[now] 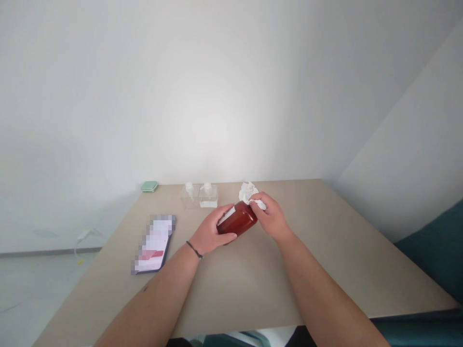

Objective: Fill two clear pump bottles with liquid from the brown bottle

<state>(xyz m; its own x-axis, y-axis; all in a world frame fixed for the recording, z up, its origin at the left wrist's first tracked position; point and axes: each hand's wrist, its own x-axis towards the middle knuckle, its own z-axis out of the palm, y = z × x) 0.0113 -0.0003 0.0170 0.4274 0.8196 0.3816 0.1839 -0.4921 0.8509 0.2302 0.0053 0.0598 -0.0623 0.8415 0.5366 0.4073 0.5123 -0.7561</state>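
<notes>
Beige tabletop; left hand clamps glossy reddish-brown bottle, right hand presses crumpled white tissue onto it.

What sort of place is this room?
Probably a plain room in a home or small office, though that's hard to be sure of: a beige table stands against bare white walls, a teal upholstered seat sits beside it, and a phone lies on the table.
</notes>
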